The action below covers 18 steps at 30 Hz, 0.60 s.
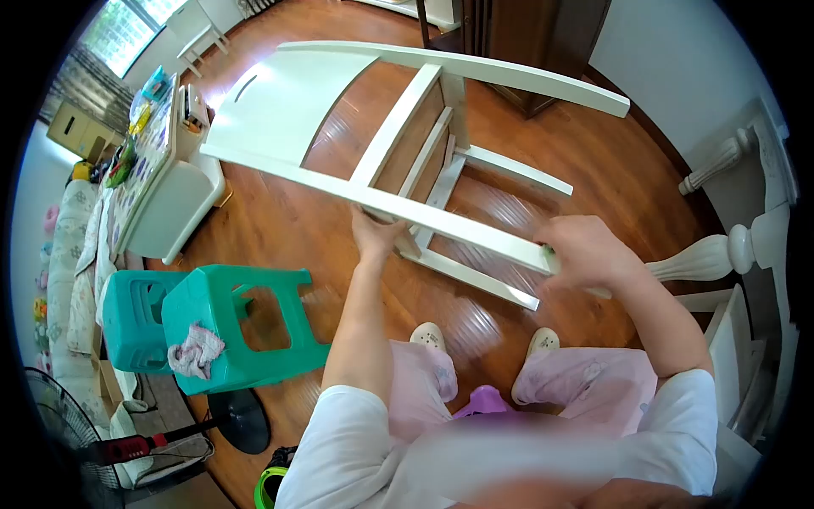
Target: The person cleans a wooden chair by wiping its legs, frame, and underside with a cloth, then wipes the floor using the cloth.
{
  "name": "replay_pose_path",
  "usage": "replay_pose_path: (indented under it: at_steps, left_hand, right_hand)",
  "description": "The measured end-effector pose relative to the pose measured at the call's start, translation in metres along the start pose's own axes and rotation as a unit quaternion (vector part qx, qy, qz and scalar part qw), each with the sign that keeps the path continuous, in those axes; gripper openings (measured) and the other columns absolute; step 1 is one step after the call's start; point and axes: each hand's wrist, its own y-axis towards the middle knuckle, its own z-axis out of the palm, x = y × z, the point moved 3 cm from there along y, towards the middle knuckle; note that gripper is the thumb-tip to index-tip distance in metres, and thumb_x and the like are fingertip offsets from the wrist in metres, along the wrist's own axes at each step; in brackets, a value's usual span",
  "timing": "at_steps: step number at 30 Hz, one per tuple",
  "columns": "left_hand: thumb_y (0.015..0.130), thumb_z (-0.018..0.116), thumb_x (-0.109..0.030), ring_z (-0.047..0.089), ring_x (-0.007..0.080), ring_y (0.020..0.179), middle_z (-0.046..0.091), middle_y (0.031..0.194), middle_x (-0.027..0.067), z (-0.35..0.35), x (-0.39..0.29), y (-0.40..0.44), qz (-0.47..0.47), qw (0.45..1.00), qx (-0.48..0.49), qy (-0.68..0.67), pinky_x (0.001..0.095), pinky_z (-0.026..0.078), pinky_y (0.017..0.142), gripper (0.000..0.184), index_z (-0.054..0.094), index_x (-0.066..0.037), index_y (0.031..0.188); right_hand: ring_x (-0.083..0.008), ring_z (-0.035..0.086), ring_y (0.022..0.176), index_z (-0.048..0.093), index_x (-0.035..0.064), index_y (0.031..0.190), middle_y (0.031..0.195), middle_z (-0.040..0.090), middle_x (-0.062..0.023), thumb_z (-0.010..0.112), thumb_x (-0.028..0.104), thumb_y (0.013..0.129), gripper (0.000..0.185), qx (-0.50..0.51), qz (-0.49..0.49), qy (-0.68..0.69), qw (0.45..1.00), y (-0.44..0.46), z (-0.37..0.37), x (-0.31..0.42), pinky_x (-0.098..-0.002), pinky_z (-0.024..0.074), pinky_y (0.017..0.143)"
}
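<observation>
A white wooden chair (398, 204) lies tipped over in front of me, its solid backrest (271, 106) pointing to the far left and its legs toward the right. My left hand (376, 233) grips the near side of the frame close to the seat, with some fingers hidden behind the wood. At the end of the near back leg, my right hand (585, 252) is closed around the tip. A small green bit shows between those fingers and the leg; I cannot make out what it is.
Left of me stand green plastic stools (292, 339), one with a crumpled pinkish cloth (197, 351) on top. A fan (127, 447) is at lower left. Beyond are a covered table (153, 161) and a sofa (72, 246). White turned legs (708, 257) stand at right.
</observation>
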Motion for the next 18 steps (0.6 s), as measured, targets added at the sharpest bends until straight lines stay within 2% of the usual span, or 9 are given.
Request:
replay_pose_path:
  at_steps: [1, 5, 9, 10, 11, 13, 14, 16, 18]
  left_hand:
    - [0.050, 0.089, -0.015, 0.058, 0.0301, 0.103, 0.058, 0.109, 0.0196, 0.001, -0.006, -0.001, -0.009, 1.000, 0.001, -0.008, 0.0354, 0.047, 0.090, 0.083, 0.041, 0.003, 0.116]
    - [0.052, 0.088, -0.015, 0.057, 0.0305, 0.106, 0.058, 0.111, 0.0201, 0.003, -0.018, -0.005, -0.016, 0.999, 0.026, -0.025, 0.0355, 0.047, 0.091, 0.084, 0.040, 0.004, 0.118]
    - [0.053, 0.087, -0.014, 0.056, 0.0302, 0.107, 0.058, 0.112, 0.0187, -0.001, -0.019, 0.000, 0.005, 0.994, 0.098, -0.049, 0.0357, 0.047, 0.091, 0.086, 0.039, 0.005, 0.122]
    - [0.062, 0.082, -0.013, 0.057, 0.0303, 0.103, 0.057, 0.111, 0.0172, -0.005, -0.006, 0.006, 0.022, 0.987, 0.140, -0.076, 0.0378, 0.047, 0.091, 0.075, 0.041, 0.004, 0.123]
    - [0.062, 0.082, -0.013, 0.057, 0.0303, 0.103, 0.057, 0.111, 0.0172, -0.014, 0.009, 0.016, 0.022, 0.987, 0.140, -0.076, 0.0378, 0.047, 0.091, 0.075, 0.041, 0.004, 0.123]
    - [0.074, 0.072, -0.019, 0.055, 0.0303, 0.101, 0.056, 0.110, 0.0166, -0.026, 0.033, 0.031, -0.148, 0.890, 0.244, -0.357, 0.0418, 0.046, 0.092, 0.061, 0.042, 0.002, 0.122]
    - [0.074, 0.072, -0.019, 0.055, 0.0303, 0.101, 0.056, 0.110, 0.0166, -0.032, 0.035, 0.038, -0.145, 0.890, 0.245, -0.357, 0.0418, 0.046, 0.092, 0.061, 0.042, 0.002, 0.122]
    - [0.084, 0.063, -0.033, 0.053, 0.0278, 0.099, 0.056, 0.105, 0.0136, -0.044, 0.023, 0.048, -0.181, 0.744, 0.067, -0.640, 0.0423, 0.047, 0.089, 0.050, 0.047, -0.001, 0.119]
    - [0.085, 0.061, -0.040, 0.052, 0.0267, 0.101, 0.056, 0.104, 0.0122, -0.042, -0.011, 0.047, -0.223, 0.704, 0.027, -0.674, 0.0406, 0.047, 0.088, 0.051, 0.049, -0.003, 0.116]
  right_hand:
    - [-0.0312, 0.061, 0.087, 0.066, 0.0052, 0.089, 0.088, 0.064, -0.0146, 0.077, 0.033, 0.059, 0.043, 0.004, 0.031, -0.108, 0.994, 0.002, -0.002, 0.006, -0.0410, 0.0498, 0.075]
    - [-0.0318, 0.061, 0.086, 0.065, 0.0074, 0.082, 0.086, 0.063, -0.0138, 0.073, 0.024, 0.063, 0.027, -0.030, 0.101, -0.168, 0.980, -0.010, 0.012, 0.009, -0.0419, 0.0504, 0.075]
    - [-0.0308, 0.060, 0.085, 0.065, 0.0077, 0.080, 0.085, 0.061, -0.0125, 0.072, 0.021, 0.063, 0.023, -0.057, 0.113, -0.125, 0.984, -0.021, 0.034, 0.004, -0.0420, 0.0504, 0.074]
    - [-0.0308, 0.060, 0.085, 0.065, 0.0077, 0.080, 0.085, 0.061, -0.0125, 0.072, 0.021, 0.063, 0.023, -0.056, 0.112, -0.125, 0.984, -0.023, 0.039, 0.003, -0.0420, 0.0504, 0.074]
    - [-0.0304, 0.060, 0.085, 0.065, 0.0079, 0.080, 0.084, 0.061, -0.0120, 0.071, 0.021, 0.063, 0.023, -0.067, 0.116, -0.113, 0.985, -0.026, 0.043, 0.001, -0.0419, 0.0504, 0.073]
    - [-0.0301, 0.060, 0.085, 0.065, 0.0080, 0.080, 0.083, 0.060, -0.0116, 0.071, 0.021, 0.062, 0.023, -0.078, 0.121, -0.102, 0.984, -0.032, 0.051, -0.002, -0.0417, 0.0504, 0.073]
    - [-0.0298, 0.060, 0.084, 0.065, 0.0083, 0.080, 0.082, 0.060, -0.0112, 0.071, 0.021, 0.062, 0.022, -0.083, 0.120, -0.101, 0.984, -0.035, 0.055, -0.005, -0.0414, 0.0505, 0.073]
    - [-0.0294, 0.060, 0.083, 0.065, 0.0087, 0.080, 0.082, 0.060, -0.0108, 0.071, 0.020, 0.062, 0.022, -0.089, 0.122, -0.103, 0.983, -0.040, 0.063, -0.009, -0.0410, 0.0505, 0.072]
    - [-0.0288, 0.059, 0.082, 0.065, 0.0092, 0.080, 0.082, 0.060, -0.0104, 0.070, 0.020, 0.062, 0.021, -0.120, 0.093, -0.102, 0.983, -0.044, 0.071, -0.011, -0.0403, 0.0506, 0.072]
